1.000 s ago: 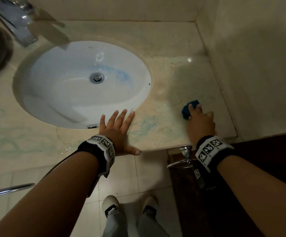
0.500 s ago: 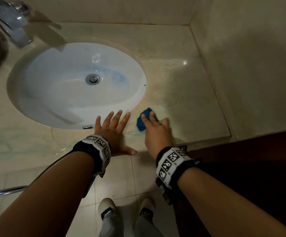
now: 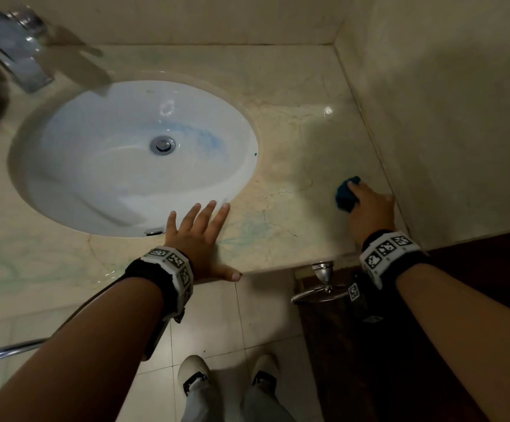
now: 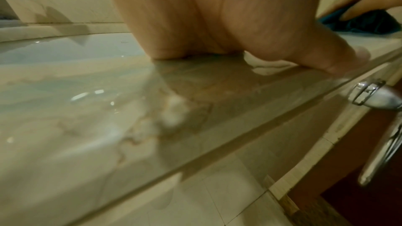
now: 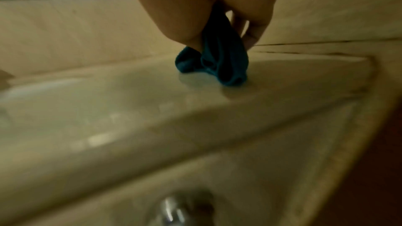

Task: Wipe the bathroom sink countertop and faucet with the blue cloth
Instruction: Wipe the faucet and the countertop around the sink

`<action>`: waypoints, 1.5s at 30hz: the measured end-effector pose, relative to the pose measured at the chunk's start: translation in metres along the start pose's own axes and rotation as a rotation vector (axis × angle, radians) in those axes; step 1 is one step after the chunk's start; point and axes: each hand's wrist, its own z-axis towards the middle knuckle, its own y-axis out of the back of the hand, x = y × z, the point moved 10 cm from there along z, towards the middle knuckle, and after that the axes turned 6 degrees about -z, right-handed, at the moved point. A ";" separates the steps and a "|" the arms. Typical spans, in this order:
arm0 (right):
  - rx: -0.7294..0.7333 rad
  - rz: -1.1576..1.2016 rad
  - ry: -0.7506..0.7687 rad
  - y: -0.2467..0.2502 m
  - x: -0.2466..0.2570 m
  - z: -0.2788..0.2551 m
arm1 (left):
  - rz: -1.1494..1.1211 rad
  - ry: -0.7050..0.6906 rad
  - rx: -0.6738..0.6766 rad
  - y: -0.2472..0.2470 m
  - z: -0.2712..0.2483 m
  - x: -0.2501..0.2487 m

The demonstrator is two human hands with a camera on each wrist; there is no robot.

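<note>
My right hand (image 3: 369, 205) grips the bunched blue cloth (image 3: 346, 194) and presses it onto the beige marble countertop (image 3: 302, 153) near the right wall. In the right wrist view the cloth (image 5: 213, 61) hangs from my curled fingers (image 5: 254, 28) and touches the stone. My left hand (image 3: 198, 233) lies flat with spread fingers on the counter's front edge, just right of the white oval sink (image 3: 110, 166). Its palm (image 4: 195, 23) rests on the wet stone in the left wrist view. The chrome faucet (image 3: 19, 53) stands at the far left, behind the sink.
A tiled wall (image 3: 445, 117) closes the counter on the right. Below the counter's front edge a chrome handle (image 3: 323, 284) sticks out of a dark wooden door (image 3: 369, 360). Faint blue-green smears (image 3: 244, 229) mark the stone beside my left hand. My feet stand on the floor tiles (image 3: 262, 315).
My right hand has swept the cloth from beside my left hand back to the right, near the wall. My left hand has stayed flat on the counter edge.
</note>
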 end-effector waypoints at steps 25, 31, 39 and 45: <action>0.212 -0.341 0.232 -0.061 0.130 -0.107 | 0.049 0.016 0.027 0.001 -0.002 -0.002; 0.355 0.053 0.272 -0.035 0.129 -0.095 | 0.024 0.059 0.060 -0.001 -0.016 0.007; 0.401 -0.177 0.537 -0.057 0.131 -0.110 | 0.001 0.105 -0.010 -0.003 -0.045 0.049; 0.318 -0.189 0.471 -0.083 0.153 -0.133 | -0.006 0.089 -0.019 -0.005 -0.043 0.049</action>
